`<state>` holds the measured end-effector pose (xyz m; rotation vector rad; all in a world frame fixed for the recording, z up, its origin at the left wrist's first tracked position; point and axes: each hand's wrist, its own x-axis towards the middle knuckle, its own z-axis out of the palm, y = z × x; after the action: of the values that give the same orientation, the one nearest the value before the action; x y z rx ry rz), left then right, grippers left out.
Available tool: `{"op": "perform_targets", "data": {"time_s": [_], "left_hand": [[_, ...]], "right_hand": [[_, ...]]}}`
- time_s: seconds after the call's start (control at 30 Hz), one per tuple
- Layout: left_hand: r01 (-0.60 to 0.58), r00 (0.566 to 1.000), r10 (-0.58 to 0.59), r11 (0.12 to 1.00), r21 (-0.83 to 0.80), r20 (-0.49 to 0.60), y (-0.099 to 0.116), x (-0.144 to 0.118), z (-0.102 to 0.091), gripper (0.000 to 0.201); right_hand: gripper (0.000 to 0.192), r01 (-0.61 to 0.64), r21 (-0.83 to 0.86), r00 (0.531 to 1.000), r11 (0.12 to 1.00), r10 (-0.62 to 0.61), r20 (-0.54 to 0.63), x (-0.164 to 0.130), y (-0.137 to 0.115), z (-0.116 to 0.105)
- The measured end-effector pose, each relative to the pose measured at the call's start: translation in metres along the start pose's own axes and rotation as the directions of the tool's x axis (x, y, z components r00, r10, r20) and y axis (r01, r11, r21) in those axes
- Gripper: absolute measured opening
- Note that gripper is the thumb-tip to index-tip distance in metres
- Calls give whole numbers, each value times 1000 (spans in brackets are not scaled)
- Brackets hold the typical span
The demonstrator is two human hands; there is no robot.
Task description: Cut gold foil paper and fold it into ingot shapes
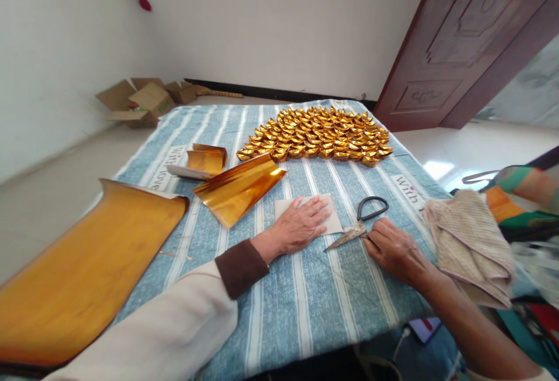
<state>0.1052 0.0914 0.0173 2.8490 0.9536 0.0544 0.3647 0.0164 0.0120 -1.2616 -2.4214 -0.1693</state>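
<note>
My left hand lies flat, fingers stretched out, on a pale rectangular paper sheet. To its right, my right hand has its fingers curled round one handle of a pair of scissors. The other black loop stands free, and the blades point left toward the sheet's lower corner. Beyond my left hand rests a curved piece of gold foil paper. Behind it is a smaller curled gold piece. Many folded gold paper ingots are packed together at the table's far side.
A blue striped cloth covers the table. A large gold sheet spreads over the left side. At the right edge lies a folded beige towel. A phone is below the near edge. Cardboard boxes stand on the floor behind.
</note>
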Motion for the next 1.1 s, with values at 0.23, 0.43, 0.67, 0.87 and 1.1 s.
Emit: {"op": "perform_targets", "data": {"time_s": [0.23,0.43,0.67,0.87,1.1], "left_hand": [[1,1000,-1,999,-45,5,-2,0,1,45],[-6,999,11,995,-96,46,-7,3,-2,47],[-109,991,111,993,-36,71,-14,8,-14,44],[-71,995,77,994,-78,66,-15,5,-8,45],[-83,991,94,991,-109,97,-15,4,-9,48]], "right_hand": [[27,-49,81,999,995,47,27,-15,0,-6],[28,-70,82,997,994,69,15,-6,-5,-4],[29,-36,35,999,999,37,-13,5,-12,0],[29,-24,73,1000,997,24,-3,5,-13,-1],[27,-32,92,999,995,30,32,-11,-11,-3]]}}
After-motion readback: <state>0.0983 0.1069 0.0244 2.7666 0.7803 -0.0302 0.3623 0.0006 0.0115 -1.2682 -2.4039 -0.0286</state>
